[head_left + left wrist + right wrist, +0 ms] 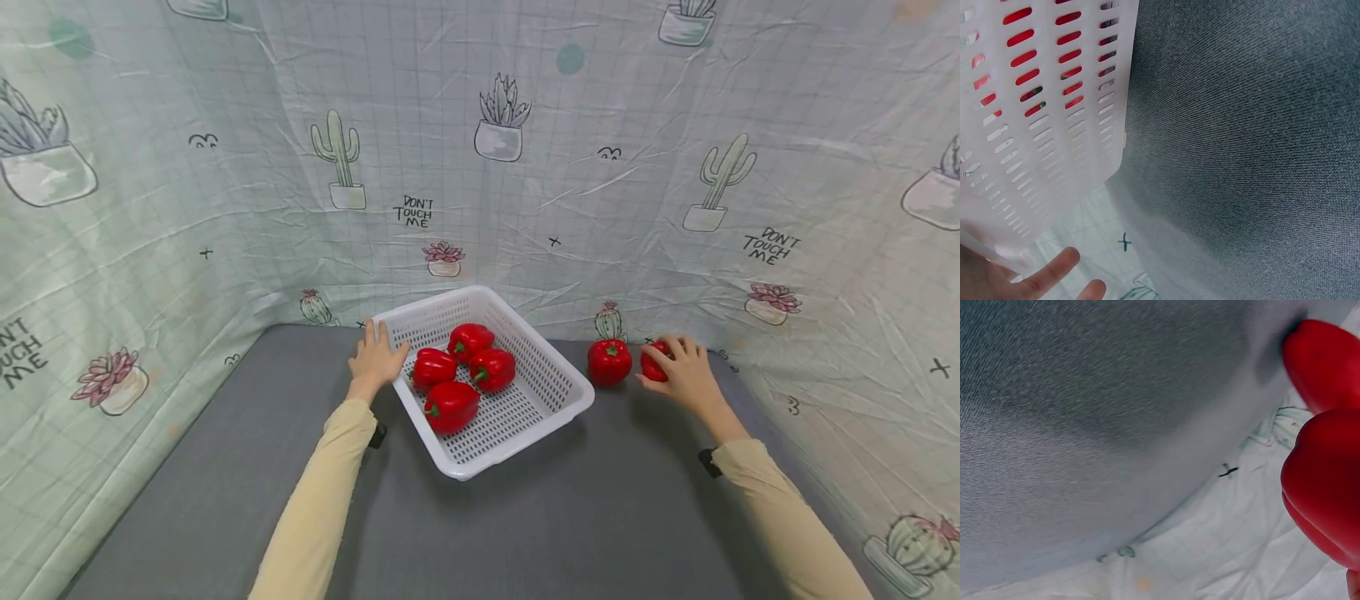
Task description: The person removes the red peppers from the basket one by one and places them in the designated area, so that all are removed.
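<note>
One printed cloth (562, 192) stands as a wall behind the work and along both sides. Next, a grey table (525, 525) bears all that I handle. On it stands the white basket (540, 421), turned with one corner toward me; I judge that angle offers its open top to both my arms.

My left hand (375, 364) rests at the basket's left rim, fingers straight and spread wide along the outside, thumb over the inner edge. I read this as steadying the basket rather than clamping it. My right hand (688, 382) is well apart from the basket, near the table's back right, with fingers bent round a pepper.

Four red peppers (452, 407) lie grouped in the left part of the basket, where its walls presumably stop them rolling away. A lone pepper (610, 362) sits on the table, stem up, just beside the basket's right corner. The held pepper (656, 362) is to the right of it, between my thumb on the near side and my fingers across the top.

Smallest, one fingertip (1354, 585) shows beneath the held pepper in the right wrist view. Most of that grip is out of frame, so whether the pepper has left the table I cannot fairly certify.
</note>
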`<state>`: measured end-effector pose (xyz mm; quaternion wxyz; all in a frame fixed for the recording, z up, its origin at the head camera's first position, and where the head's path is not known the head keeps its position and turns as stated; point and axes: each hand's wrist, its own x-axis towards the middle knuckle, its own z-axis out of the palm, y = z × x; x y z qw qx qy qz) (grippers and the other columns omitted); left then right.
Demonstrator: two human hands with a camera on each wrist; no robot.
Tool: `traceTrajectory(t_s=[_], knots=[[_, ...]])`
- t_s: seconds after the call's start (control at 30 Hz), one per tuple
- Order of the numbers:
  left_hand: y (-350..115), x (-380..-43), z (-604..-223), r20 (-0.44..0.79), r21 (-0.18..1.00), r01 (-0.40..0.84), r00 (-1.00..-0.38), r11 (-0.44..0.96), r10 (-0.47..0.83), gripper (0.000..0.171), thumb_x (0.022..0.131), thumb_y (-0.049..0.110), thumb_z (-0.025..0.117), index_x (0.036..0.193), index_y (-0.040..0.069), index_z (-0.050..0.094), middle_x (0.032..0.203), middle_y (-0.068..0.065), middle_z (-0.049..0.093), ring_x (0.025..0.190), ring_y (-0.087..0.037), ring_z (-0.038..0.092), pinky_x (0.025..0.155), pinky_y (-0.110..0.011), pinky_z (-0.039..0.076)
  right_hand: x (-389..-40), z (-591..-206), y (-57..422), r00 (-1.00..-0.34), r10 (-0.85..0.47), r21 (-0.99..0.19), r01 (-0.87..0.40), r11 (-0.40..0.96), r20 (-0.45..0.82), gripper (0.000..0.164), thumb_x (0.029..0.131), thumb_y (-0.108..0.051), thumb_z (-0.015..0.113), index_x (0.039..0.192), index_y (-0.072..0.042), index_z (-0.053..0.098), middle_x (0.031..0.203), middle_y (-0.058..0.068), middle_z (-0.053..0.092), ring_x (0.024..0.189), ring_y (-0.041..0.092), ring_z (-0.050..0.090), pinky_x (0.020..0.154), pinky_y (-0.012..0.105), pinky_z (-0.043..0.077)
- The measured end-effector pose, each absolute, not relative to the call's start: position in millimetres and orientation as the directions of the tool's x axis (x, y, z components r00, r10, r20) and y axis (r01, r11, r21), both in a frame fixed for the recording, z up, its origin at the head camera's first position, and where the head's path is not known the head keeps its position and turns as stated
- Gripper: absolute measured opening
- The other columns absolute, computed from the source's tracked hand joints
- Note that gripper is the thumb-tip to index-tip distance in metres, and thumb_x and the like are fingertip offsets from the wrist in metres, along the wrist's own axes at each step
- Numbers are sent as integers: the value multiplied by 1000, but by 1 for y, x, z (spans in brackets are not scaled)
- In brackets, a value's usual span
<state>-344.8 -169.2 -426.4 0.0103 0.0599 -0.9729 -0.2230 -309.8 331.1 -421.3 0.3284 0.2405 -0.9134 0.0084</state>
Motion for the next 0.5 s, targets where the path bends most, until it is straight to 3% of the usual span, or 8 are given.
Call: traceTrajectory(t_s=[0.5], knots=[[-169,-344,-424,-3,441,-109,-993,891,-120,74,90,46,32,143,3,4,150,-16,-8,132,-45,15,97,-66,19,-336,-443,347,-753,-363,86,-381,921,549,54,69,-33,72,114,-8,53,110,20,46,98,39,40,73,57,36]])
